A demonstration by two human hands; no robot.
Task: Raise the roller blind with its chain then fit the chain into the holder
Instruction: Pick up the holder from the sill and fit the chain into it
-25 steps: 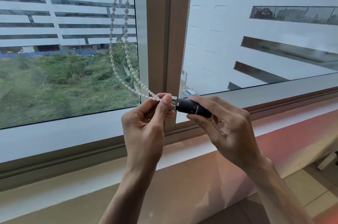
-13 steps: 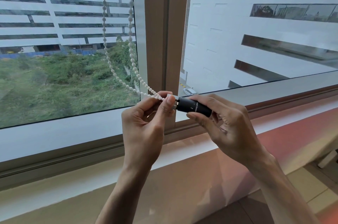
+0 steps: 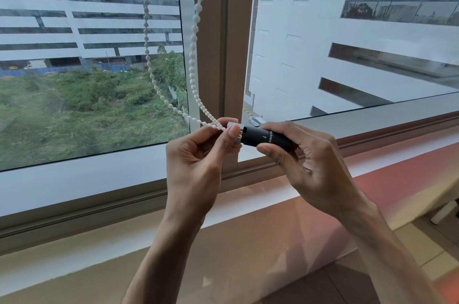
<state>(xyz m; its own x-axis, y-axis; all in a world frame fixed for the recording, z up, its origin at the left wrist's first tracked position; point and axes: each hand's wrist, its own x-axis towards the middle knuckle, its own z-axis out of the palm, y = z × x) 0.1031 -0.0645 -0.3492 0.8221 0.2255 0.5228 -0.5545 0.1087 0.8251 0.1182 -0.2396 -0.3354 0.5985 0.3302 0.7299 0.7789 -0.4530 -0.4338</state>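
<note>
A white bead chain (image 3: 193, 38) hangs in two strands from above and curves down to my hands in front of the window post. My left hand (image 3: 196, 164) pinches the chain's bottom loop between thumb and fingertips, right at the grey tip of the holder. The holder (image 3: 263, 138) is a short black cylinder with small white print, lying sideways. My right hand (image 3: 315, 169) grips its right end with thumb below and fingers on top. Where the chain meets the holder's tip is hidden by my left fingertips. The blind itself is out of view.
A brown vertical window post (image 3: 218, 30) stands just behind the chain, between two large panes. A pale window sill (image 3: 372, 169) runs below my hands, with a wall beneath it. A tiled floor (image 3: 422, 254) shows at the lower right.
The two chain strands have spread wider apart and the right strand now hangs nearer the post. Both hands stay together at the holder's tip, barely shifted.
</note>
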